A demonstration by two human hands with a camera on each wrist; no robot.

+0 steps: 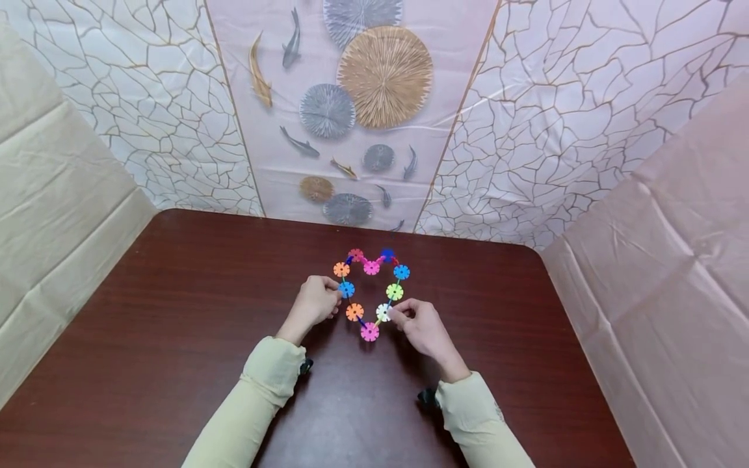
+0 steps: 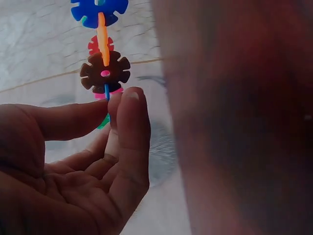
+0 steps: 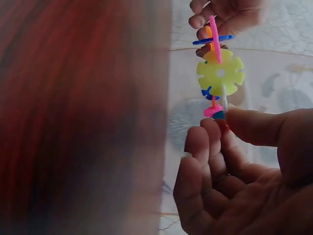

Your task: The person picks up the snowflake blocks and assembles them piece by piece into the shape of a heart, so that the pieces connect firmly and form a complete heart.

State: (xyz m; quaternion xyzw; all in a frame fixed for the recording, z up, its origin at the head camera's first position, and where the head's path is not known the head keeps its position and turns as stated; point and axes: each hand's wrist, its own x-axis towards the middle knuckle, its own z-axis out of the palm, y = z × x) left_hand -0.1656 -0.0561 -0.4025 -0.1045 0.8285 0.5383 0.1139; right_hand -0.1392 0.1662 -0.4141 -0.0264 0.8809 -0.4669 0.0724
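A heart-shaped loop of slotted plastic flower discs, joined edge to edge, stands over the table between both hands. My left hand (image 1: 316, 301) pinches the loop at a blue disc (image 1: 346, 290) on its left side. With thumb and fingertips, my right hand (image 1: 424, 326) holds a white disc (image 1: 383, 312) low on the right side. The bottom point is a pink disc (image 1: 370, 332); another pink disc (image 1: 371, 267) forms the dip at the top. In the left wrist view a brown disc (image 2: 93, 74) sits just above the fingertips. A yellow disc (image 3: 210, 78) shows beside the right thumb.
The dark red-brown table (image 1: 146, 338) spreads out around the hands. Behind it hangs a patterned cloth wall (image 1: 281, 169) with fish and round motifs. Plain beige cloth walls (image 1: 655, 292) stand along the left and right sides.
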